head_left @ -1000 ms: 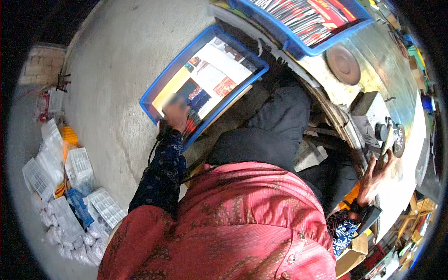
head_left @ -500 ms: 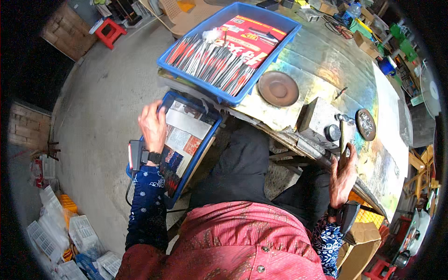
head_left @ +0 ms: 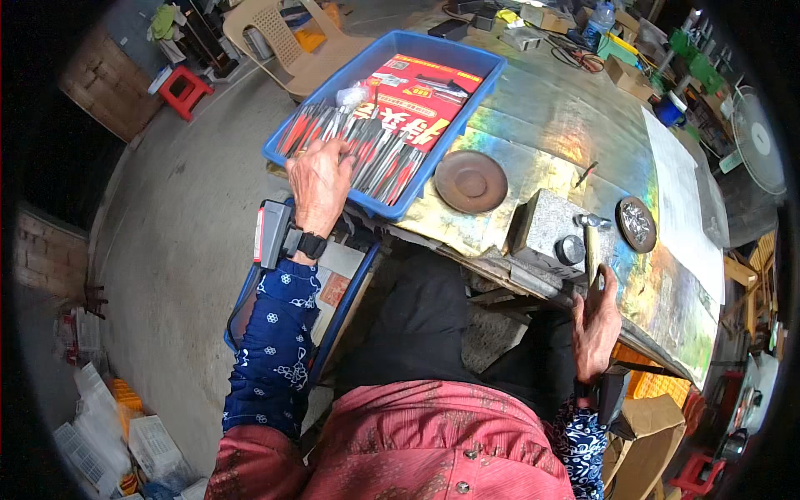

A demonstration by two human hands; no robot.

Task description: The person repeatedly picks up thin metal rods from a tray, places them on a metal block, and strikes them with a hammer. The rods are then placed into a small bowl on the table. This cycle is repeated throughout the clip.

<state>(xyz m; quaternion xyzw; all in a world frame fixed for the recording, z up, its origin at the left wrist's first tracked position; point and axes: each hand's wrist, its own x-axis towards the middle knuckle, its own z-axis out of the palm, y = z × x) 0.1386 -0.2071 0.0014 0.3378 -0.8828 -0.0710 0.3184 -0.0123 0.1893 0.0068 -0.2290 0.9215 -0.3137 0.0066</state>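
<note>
My left hand (head_left: 319,187) is over the near edge of the upper blue tray (head_left: 385,206). Its bent fingers close among slim pointed pieces (head_left: 385,162) in red, black and silver; whether one is between the fingertips is hidden. My right hand (head_left: 597,327) is at the table's front edge, wrapped round the handle of a hammer (head_left: 592,248). The hammer's head lies over a grey block (head_left: 546,229), next to a small dark round cap-like piece (head_left: 570,250). A red printed sheet (head_left: 429,92) lies in the tray behind the pieces.
A brown dish (head_left: 471,182) stands between tray and block. A smaller dish (head_left: 637,225) of small shiny bits sits right of the hammer. A lower blue tray (head_left: 360,279) with papers is below my left forearm. A beige chair (head_left: 287,46) and a fan (head_left: 757,137) stand beyond.
My left hand has moved up and right, from above the lower tray to the pieces in the upper tray. My right hand stays at the hammer handle. The view has shifted slightly.
</note>
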